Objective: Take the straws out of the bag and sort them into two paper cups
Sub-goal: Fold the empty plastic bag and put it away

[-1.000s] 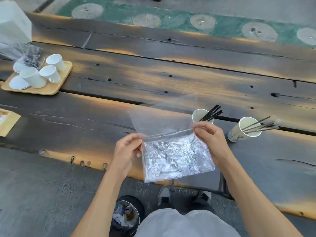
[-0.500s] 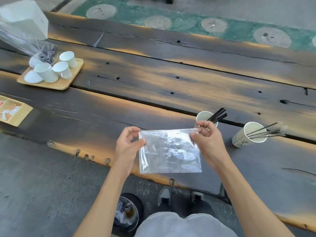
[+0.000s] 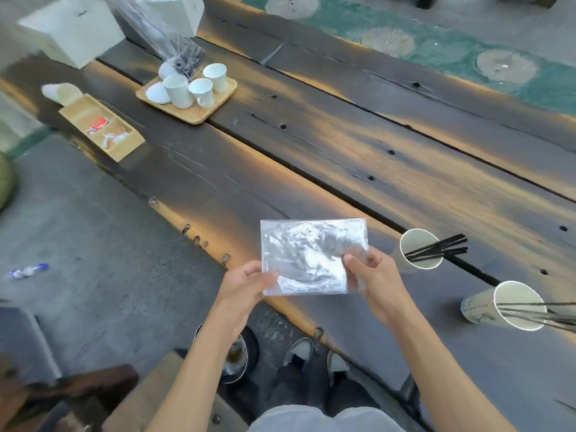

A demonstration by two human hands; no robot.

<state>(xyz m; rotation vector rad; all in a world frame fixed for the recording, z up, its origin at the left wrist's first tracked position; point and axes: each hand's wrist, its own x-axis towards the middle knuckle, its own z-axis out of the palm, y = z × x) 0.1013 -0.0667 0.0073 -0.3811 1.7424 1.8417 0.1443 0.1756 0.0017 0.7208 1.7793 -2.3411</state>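
Folded bag (image 3: 311, 257) between left hand (image 3: 246, 288) and right hand (image 3: 377, 285)

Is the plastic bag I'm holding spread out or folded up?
Folded. The plastic bag is a compact flat rectangle with doubled, crinkly layers, pinched by the left hand and right hand. No straws show inside.

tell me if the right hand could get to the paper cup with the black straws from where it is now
Probably yes. The right hand sits just beside the paper cup with the black straws, with bare table between them. But it is pinching the folded plastic bag together with the left hand, so it must let go first.
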